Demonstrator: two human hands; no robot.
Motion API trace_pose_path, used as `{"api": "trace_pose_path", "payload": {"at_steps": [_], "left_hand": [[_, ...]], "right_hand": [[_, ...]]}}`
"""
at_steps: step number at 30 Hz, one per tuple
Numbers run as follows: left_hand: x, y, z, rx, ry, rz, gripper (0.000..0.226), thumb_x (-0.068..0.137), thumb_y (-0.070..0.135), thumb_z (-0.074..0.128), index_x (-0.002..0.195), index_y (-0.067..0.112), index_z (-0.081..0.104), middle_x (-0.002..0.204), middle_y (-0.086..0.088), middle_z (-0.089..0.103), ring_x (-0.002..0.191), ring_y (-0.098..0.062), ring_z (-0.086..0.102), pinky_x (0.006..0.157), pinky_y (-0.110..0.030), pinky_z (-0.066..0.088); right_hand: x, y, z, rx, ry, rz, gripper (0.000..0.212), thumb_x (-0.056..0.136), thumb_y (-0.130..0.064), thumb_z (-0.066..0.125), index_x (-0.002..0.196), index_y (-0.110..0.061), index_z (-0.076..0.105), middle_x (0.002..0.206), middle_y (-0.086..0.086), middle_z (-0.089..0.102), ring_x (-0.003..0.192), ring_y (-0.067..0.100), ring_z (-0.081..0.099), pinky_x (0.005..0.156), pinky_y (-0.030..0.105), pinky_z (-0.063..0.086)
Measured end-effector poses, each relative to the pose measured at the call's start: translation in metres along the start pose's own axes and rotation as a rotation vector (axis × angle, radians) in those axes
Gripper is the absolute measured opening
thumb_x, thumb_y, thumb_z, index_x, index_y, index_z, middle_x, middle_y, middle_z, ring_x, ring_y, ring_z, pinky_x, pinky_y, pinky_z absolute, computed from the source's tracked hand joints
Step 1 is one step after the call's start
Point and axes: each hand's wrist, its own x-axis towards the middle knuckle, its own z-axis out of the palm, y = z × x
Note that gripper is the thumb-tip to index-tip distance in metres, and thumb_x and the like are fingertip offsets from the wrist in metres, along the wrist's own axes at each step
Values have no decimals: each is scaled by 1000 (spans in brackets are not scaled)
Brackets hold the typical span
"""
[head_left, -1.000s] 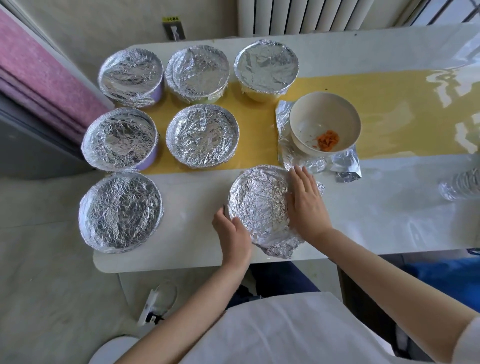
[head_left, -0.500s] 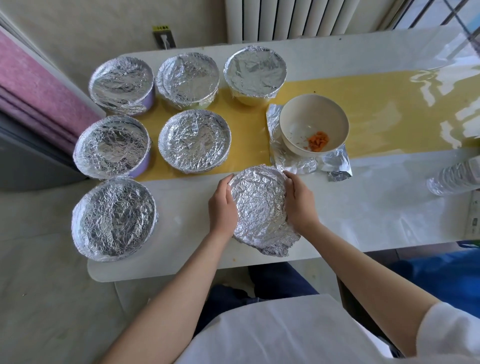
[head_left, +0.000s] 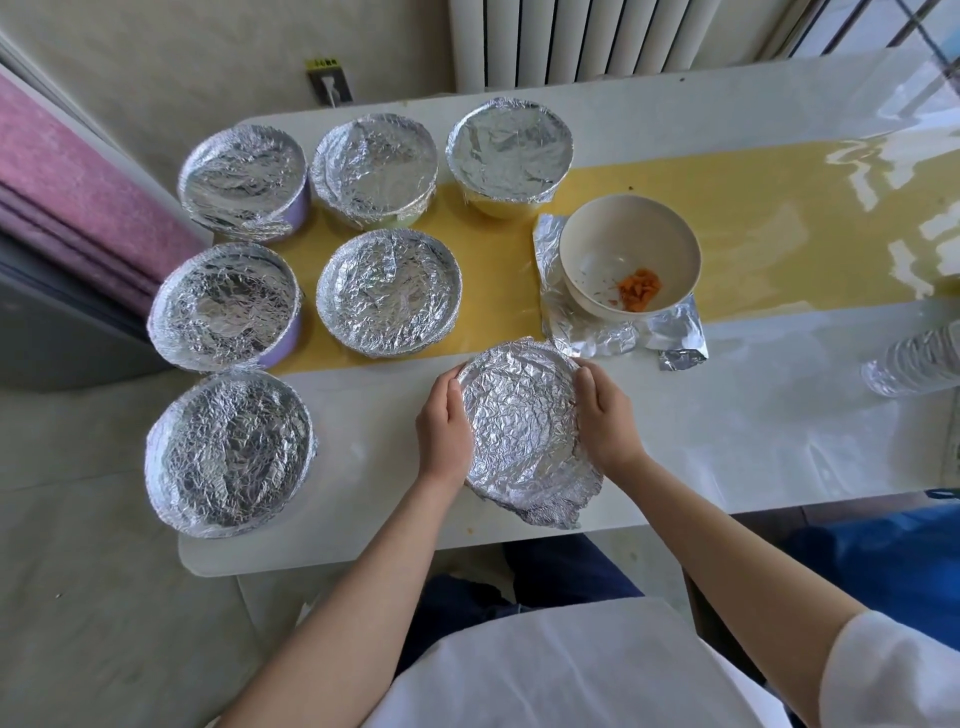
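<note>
A foil-covered dish (head_left: 522, 421) sits near the front edge of the white table (head_left: 753, 447). My left hand (head_left: 442, 428) cups its left rim with curled fingers. My right hand (head_left: 605, 421) wraps its right rim the same way. Loose foil hangs off the dish's near side, over the table edge. An uncovered cream bowl (head_left: 630, 254) with a bit of orange food stands behind, on a crumpled foil sheet (head_left: 597, 332).
Several foil-covered bowls stand at the left, the nearest foil-covered bowl (head_left: 228, 452) by the front left corner. A yellow runner (head_left: 779, 208) crosses the table. A plastic bottle (head_left: 914, 358) lies at the right edge. A radiator (head_left: 597, 36) is behind.
My left hand moved from the near side up onto the dish's left rim. My right hand went from lying flat on the foil to gripping the right rim.
</note>
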Motion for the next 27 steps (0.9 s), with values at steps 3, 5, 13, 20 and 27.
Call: {"api": "trace_pose_path", "payload": {"at_steps": [3, 5, 13, 20, 27], "left_hand": [[-3, 4, -1, 17, 5, -8, 33, 101, 13, 32, 125, 9, 55, 118, -3, 61, 105, -12, 55, 81, -2, 34], [-11, 7, -1, 37, 34, -14, 34, 101, 12, 31, 127, 9, 53, 121, -4, 60, 107, -11, 53, 83, -6, 34], [-45, 26, 3, 19, 121, -258, 34, 100, 6, 25, 131, 8, 39, 117, -13, 55, 90, -21, 51, 70, -20, 35], [-54, 18, -11, -24, 8, -351, 17, 96, 5, 34, 112, 5, 39, 108, -15, 49, 87, -24, 49, 67, -20, 38], [-17, 24, -14, 121, -73, 127, 39, 100, 8, 32, 139, 5, 33, 149, -7, 29, 139, -17, 24, 109, -19, 19]], "right_hand": [[0, -3, -1, -27, -20, -3, 30, 102, -24, 33, 114, -9, 56, 92, 6, 64, 84, 11, 52, 76, 25, 35], [2, -4, -3, -108, -58, 4, 38, 102, -26, 33, 133, -10, 47, 118, 9, 61, 109, 19, 53, 89, 24, 35], [-9, -10, -10, -358, 20, -198, 43, 101, -13, 35, 142, -3, 32, 147, 13, 36, 140, 24, 26, 112, 25, 17], [-22, -2, -12, -405, -4, -254, 41, 100, -13, 38, 142, -9, 40, 148, 5, 38, 138, 18, 33, 112, 23, 22], [-21, -1, -8, -382, 2, -218, 44, 101, -14, 36, 144, -10, 34, 150, 5, 34, 137, 19, 32, 107, 16, 20]]}}
